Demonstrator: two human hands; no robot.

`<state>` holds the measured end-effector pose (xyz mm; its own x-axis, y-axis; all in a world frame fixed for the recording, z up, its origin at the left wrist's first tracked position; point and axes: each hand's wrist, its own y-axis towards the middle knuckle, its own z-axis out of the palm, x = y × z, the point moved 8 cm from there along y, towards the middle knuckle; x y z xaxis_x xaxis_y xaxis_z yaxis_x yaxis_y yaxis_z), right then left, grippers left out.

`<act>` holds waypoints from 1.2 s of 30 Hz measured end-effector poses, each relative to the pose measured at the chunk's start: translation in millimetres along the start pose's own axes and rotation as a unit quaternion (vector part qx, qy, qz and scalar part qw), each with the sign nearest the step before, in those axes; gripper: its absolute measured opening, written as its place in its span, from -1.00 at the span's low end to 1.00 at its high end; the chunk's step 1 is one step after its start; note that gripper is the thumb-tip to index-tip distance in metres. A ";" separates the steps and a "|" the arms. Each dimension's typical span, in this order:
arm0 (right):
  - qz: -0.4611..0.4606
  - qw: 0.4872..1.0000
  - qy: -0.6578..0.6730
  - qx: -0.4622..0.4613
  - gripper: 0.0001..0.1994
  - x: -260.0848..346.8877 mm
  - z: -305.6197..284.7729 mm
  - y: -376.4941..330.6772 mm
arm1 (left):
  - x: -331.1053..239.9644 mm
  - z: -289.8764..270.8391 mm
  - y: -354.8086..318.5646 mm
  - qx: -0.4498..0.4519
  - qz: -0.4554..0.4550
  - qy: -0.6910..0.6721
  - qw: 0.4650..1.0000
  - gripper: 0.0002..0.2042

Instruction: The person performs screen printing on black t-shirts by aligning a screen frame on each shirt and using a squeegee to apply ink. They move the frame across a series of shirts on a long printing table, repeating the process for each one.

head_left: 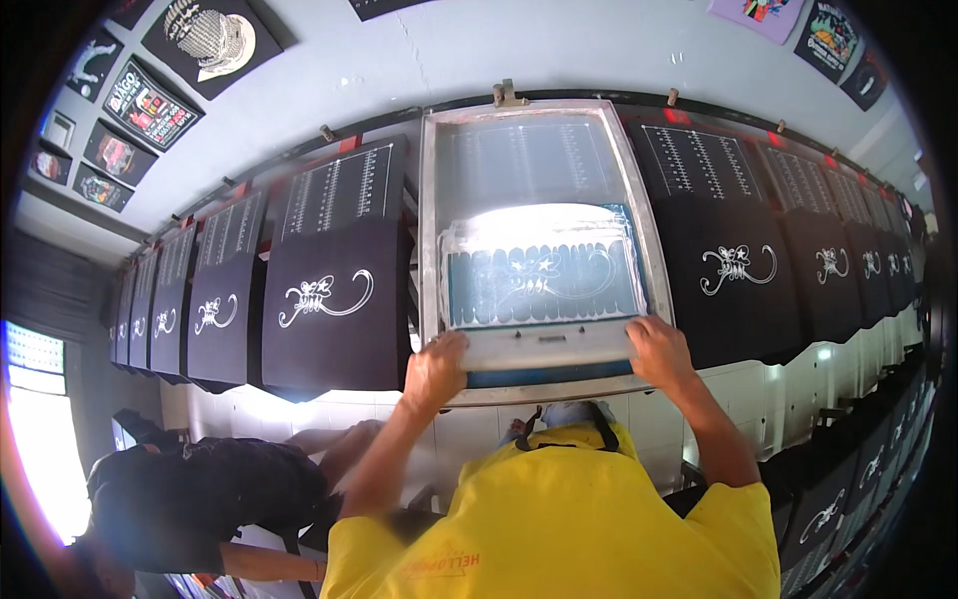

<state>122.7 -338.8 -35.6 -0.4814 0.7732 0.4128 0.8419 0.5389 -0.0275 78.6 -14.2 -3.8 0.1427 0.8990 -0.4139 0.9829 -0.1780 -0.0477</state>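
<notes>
gripping its near edge at both ends, a squeegee (547, 348) is held by the left hand (435, 371) and the right hand (659, 351), each clenched over the pale blade bar. the squeegee is pressed flat across the lower part of a screen printing frame (431, 230), just below a scorpion-like stencil design that is seen in the blue-green mesh (544, 285). the frame is laid over one station of a long table (748, 384), so the shirt under it is hidden. black t-shirts are spread in a row on both sides: one black t-shirt (334, 309) with a white printed design is placed just beside the frame on the left, and another (733, 270) just beside it on the right. more are lined up toward both rims. a yellow shirt (559, 519) is worn by the person. another person in dark clothing (190, 499) is seen at lower left. printed shirts (205, 40) are hung on the wall above.
</notes>
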 end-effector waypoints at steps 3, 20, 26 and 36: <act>0.000 1.000 0.009 -0.029 -0.66 15.8 -3.0 -24.8 | -13.1 3.0 -28.2 -0.044 0.023 0.004 0.999 -0.60; 0.018 0.999 0.011 -0.031 -0.30 30.1 26.7 -69.6 | -19.8 41.5 -75.3 0.060 0.002 0.063 0.996 -0.44; 0.054 0.984 0.103 -0.135 -0.56 -4.5 -11.0 -65.4 | -10.3 3.2 -65.3 0.017 -0.015 -0.047 0.999 -0.49; 0.326 0.898 0.204 -0.215 -0.77 -129.3 54.1 -75.9 | 104.1 35.9 -57.1 -0.175 -0.222 -0.086 0.955 -0.75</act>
<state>107.9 -461.6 -136.1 0.2037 0.6437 0.7376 0.9707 -0.2310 -0.0665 33.2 75.1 -76.8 -0.2893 0.7698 -0.5690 0.9248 0.3782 0.0415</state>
